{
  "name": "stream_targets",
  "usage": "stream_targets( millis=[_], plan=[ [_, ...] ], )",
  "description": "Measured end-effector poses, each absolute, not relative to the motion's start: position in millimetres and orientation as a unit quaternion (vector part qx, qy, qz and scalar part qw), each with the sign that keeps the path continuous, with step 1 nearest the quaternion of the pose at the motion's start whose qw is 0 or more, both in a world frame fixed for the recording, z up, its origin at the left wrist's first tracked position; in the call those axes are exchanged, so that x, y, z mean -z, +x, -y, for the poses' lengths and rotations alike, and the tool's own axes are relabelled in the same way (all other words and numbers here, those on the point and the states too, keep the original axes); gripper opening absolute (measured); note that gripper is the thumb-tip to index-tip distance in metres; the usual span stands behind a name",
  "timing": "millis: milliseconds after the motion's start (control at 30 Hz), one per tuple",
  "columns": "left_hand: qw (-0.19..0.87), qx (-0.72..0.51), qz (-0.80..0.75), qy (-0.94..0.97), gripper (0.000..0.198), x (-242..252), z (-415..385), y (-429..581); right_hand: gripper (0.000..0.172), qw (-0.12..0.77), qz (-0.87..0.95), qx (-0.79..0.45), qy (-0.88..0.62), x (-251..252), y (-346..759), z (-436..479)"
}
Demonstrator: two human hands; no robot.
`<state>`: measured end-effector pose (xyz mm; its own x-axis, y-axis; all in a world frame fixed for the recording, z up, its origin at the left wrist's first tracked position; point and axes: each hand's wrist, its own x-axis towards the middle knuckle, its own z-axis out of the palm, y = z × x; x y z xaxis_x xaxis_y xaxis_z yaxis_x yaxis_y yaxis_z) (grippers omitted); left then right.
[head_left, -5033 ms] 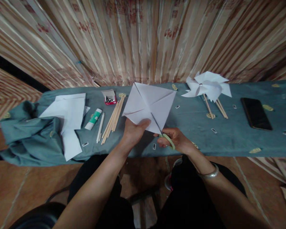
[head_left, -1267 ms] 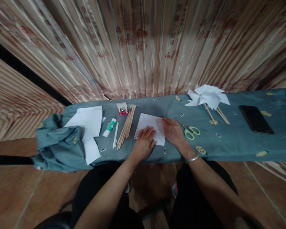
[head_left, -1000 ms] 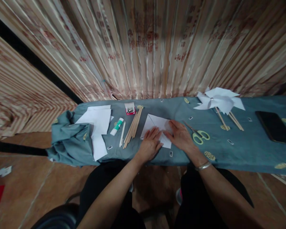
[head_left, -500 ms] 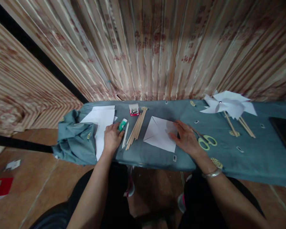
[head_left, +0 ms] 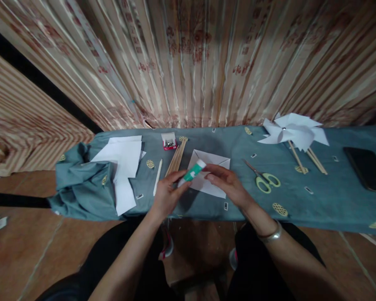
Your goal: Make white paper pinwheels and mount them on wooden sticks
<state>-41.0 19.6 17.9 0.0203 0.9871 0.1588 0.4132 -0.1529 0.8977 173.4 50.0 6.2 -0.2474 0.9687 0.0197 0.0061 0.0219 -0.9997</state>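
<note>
My left hand (head_left: 166, 195) is closed round the lower end of a green and white glue stick (head_left: 193, 172) and holds it above the table's near edge. The fingers of my right hand (head_left: 226, 184) touch the stick's upper end, pinched close to its white cap. Under both hands a white square of paper (head_left: 212, 160) with diagonal cuts lies flat on the blue-grey cloth (head_left: 238, 144). Green-handled scissors (head_left: 264, 179) rest on the cloth just right of my right hand.
Wooden sticks (head_left: 176, 158), a white pencil (head_left: 157, 176), a small red box of pins (head_left: 169, 143) and loose white sheets (head_left: 125, 156) lie to the left. Finished paper pinwheels (head_left: 293, 130) and a black phone (head_left: 367, 168) are at the right. A striped curtain (head_left: 188, 58) hangs behind.
The scissors were put down and the paper laid flat. My left hand reached left, took the glue stick and brought it over the paper; my right hand lifted off the paper to meet it.
</note>
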Motion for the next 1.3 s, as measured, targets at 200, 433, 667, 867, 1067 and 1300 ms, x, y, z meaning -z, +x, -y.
stream_targets(
  millis=[200,433,667,867,1067,1300],
  plan=[
    [0.452,-0.432,-0.521,0.581,0.035,-20,-14,-7,0.037,0.451,0.377,-0.698,-0.408,-13,166,-51],
    [0.509,-0.46,-0.531,0.497,0.044,-9,-23,1,0.036,0.503,0.317,-0.679,-0.431,-15,171,-63],
    [0.241,-0.438,-0.664,0.556,0.04,-26,-43,-79,0.03,0.571,0.215,-0.666,-0.429,-14,204,-89],
    [0.11,-0.233,-0.745,0.615,0.041,-11,-62,-130,0.023,0.527,0.171,-0.716,-0.424,-10,216,-90],
    [0.109,-0.231,-0.706,0.661,0.043,4,-67,-131,0.019,0.512,0.169,-0.744,-0.396,-7,219,-94],
    [0.001,-0.313,-0.63,0.711,0.045,-11,-62,-98,0.021,0.482,0.189,-0.777,-0.358,-7,217,-93]
  ],
)
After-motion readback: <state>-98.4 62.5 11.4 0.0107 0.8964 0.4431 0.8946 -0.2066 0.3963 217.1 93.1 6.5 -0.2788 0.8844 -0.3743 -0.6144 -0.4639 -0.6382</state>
